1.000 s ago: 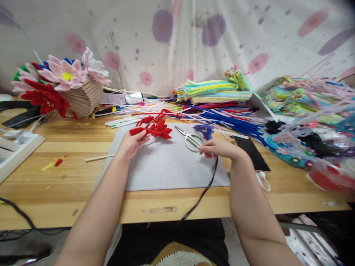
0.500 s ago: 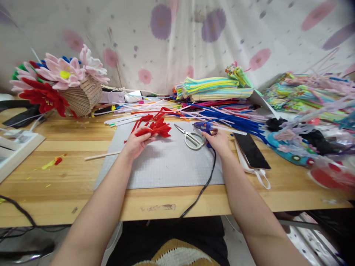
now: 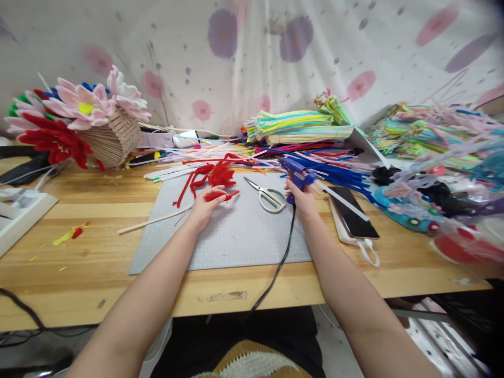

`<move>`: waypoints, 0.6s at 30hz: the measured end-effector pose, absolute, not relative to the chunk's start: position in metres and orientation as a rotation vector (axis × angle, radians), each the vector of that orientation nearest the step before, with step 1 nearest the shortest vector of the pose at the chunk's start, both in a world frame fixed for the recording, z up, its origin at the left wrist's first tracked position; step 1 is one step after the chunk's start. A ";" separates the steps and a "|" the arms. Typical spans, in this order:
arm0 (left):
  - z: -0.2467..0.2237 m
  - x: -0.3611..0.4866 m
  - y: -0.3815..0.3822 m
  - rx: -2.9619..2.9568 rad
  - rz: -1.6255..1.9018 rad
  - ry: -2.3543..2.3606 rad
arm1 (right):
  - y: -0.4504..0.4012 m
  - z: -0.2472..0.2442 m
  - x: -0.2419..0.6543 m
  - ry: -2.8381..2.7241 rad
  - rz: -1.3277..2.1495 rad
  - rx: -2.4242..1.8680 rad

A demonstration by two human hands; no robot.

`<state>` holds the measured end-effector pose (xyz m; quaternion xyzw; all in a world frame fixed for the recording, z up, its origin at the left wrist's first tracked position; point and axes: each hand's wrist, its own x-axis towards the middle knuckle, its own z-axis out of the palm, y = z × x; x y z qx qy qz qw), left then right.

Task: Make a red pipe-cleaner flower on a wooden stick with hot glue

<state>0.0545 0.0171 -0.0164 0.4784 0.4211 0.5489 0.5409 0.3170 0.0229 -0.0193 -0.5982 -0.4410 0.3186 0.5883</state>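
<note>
Head view: left hand (image 3: pixel 207 209) pinches a small red fuzzy piece (image 3: pixel 232 195) above the gray mat (image 3: pixel 236 236). Right hand (image 3: pixel 304 203) is wrapped round the grip of a blue glue gun (image 3: pixel 298 174) near the mat's right side, nozzle directed away and leftward; white glue stick (image 3: pixel 342 201) juts from its rear, black cord (image 3: pixel 289 244) runs from its grip. Scissors (image 3: pixel 271 200) lie on the mat between the hands. Red flower (image 3: pixel 221 175) sits just beyond the left hand; wooden stick (image 3: pixel 149 220) crosses the mat's left edge. Phone (image 3: pixel 358 224) lies right of the mat. Farther back: blue pipe cleaners (image 3: pixel 346 177); far left, a basket (image 3: pixel 123 137) of fuzzy flowers (image 3: pixel 84 107).
</note>
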 end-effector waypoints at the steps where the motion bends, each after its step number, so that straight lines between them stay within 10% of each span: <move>1: -0.017 0.054 0.019 1.129 1.322 1.009 | 0.021 -0.017 0.314 -1.031 0.781 -1.326; 18: -0.005 0.056 0.014 0.735 1.328 1.017 | -0.010 0.004 0.267 -1.433 1.100 -1.413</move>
